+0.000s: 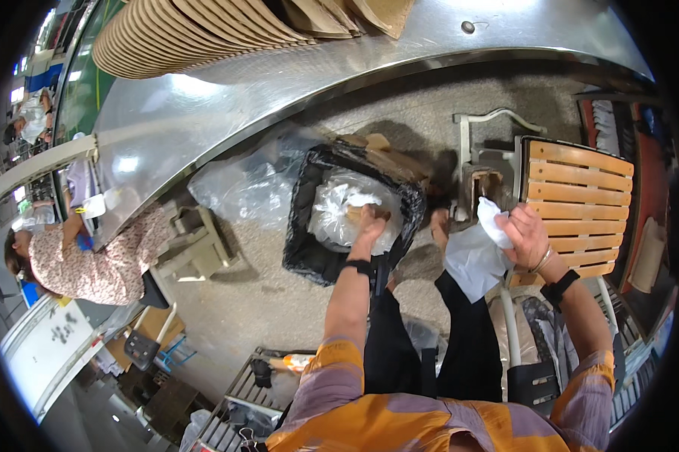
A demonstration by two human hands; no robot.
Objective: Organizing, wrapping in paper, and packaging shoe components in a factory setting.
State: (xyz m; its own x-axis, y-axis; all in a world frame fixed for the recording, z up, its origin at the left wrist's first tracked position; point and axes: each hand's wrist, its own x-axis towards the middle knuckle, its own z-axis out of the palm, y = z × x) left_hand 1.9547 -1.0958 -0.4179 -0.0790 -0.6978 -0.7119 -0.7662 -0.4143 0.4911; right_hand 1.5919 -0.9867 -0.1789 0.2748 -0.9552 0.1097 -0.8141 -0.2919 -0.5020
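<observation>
My left hand [371, 224] reaches down into a clear plastic bag [330, 215] inside a box lined with a black plastic bag [294, 239]. Its fingers curl downward, closed around something tan in the bag's mouth, which I cannot make out. A thin white plastic bag [471, 260] hangs from my right hand [526, 235], whose fingers are closed on its gathered upper part. This bag is off to the right, above my knee and beside a slatted wooden seat.
A steel table [271, 98] curves across the far side, bearing a long stack of brown molded pieces [204, 38]. To my right stands the slatted seat [576, 200]. Clear plastic sheeting [249, 184] lies left of the box. A seated person [91, 260] works at far left.
</observation>
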